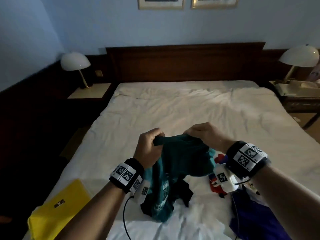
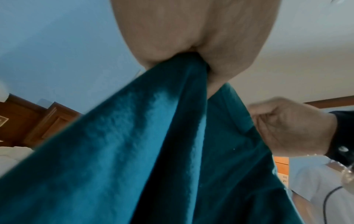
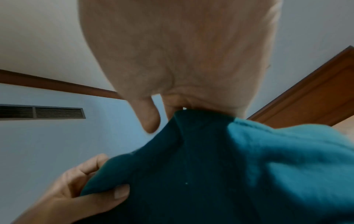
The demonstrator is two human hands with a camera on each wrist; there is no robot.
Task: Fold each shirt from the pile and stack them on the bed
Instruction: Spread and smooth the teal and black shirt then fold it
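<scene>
We hold a teal cotton shirt with pale printed lettering (image 1: 170,177) up off the white-sheeted bed (image 1: 190,108), gripped at its upper edge by both hands. Our left hand (image 1: 149,149) has its fingers and thumb curled tightly round a bunched fold of the cloth; the left wrist view confirms fabric gathered into the closed fist (image 2: 191,45). Our right hand (image 1: 204,134) pinches the same edge a little way across, fingers bent down over the hem, and the right wrist view shows the cloth caught under the curled fingers (image 3: 191,68). The two hands are near one another, so the stretch between them sags, not taut.

The shirt hangs below both hands, its lower part trailing onto the sheet and onto a dark garment (image 1: 183,193) lying directly beneath. Below the right wrist lie the remaining pile items: a red, white and blue garment (image 1: 219,177) and a purple garment (image 1: 254,217). Beside the left forearm sits a flat yellow folded item (image 1: 58,207).

Findings, in our judgement: the shirt is not yet spread, and folding has not begun. Risks from here:
- The bunched left grip may hold more than one layer, so the shirt could open twisted.
- The trailing hem may drag the dark garment along when we lift or shake.
- With the hands this close, laying the shirt down would leave creases; they need to part along the edge first.
- The wrist cable (image 1: 125,219) hangs close to the cloth and could snag.
</scene>
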